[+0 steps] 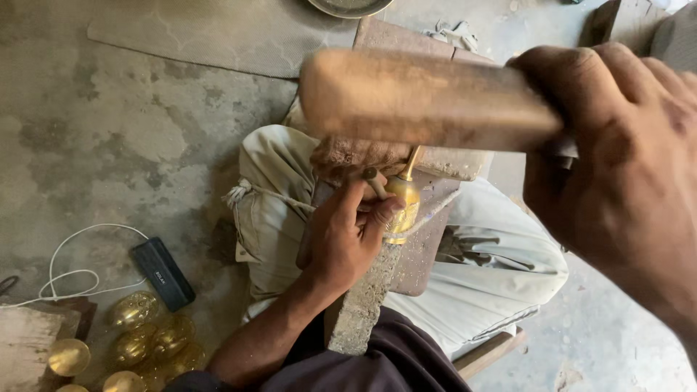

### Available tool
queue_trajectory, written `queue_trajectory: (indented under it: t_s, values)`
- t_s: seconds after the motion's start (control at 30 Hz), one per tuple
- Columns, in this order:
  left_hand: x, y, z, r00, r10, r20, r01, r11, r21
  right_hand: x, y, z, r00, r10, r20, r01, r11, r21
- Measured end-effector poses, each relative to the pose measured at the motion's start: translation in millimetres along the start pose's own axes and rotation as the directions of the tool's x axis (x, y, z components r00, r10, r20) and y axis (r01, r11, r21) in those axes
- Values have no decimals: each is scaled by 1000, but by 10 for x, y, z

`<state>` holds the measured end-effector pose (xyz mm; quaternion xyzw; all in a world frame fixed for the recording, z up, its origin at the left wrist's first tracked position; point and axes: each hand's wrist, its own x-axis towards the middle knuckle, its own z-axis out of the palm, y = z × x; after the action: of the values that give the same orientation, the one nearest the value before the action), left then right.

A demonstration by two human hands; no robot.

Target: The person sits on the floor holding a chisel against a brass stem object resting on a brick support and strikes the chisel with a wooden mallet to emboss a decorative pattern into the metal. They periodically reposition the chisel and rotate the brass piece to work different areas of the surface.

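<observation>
My right hand (pixel 624 167) is raised close to the camera, gripping a thick wooden mallet (pixel 421 98) that points left and looks blurred. Below it my left hand (pixel 347 232) holds a small metal punch (pixel 375 183) against a shiny brass piece (pixel 404 207). The brass piece rests on a worn wooden block (pixel 428 239) laid across my lap, between legs in pale cloth trousers (pixel 479 283).
Several brass bowls and embossed brass pieces (pixel 145 341) lie on the concrete floor at lower left. A black rectangular device (pixel 162 274) with a white cable (pixel 72 276) sits beside them. A metal dish (pixel 348 6) is at the top edge, near a flat mat (pixel 203 36).
</observation>
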<state>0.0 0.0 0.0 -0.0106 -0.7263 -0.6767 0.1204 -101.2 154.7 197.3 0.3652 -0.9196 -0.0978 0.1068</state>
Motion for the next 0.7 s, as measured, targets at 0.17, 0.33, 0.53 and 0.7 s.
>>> queue_trajectory:
  t_s: [0.17,0.33,0.53,0.7]
  values:
    - [77,-103,-40,996,-66,64,58,991,123,-144,72,164,991,120,64,-131,968,215]
    - [6,-99,-9,996,69,60,-76,989,126,-386,21,251,998,43,39,-41,998,-45]
    - [-261,8,17,995,54,89,-69,982,178,-762,-163,113,983,181,9,-181,983,20]
    - [-343,43,6,997,-23,76,8,981,195,-1132,-164,-74,964,236,120,-241,970,24]
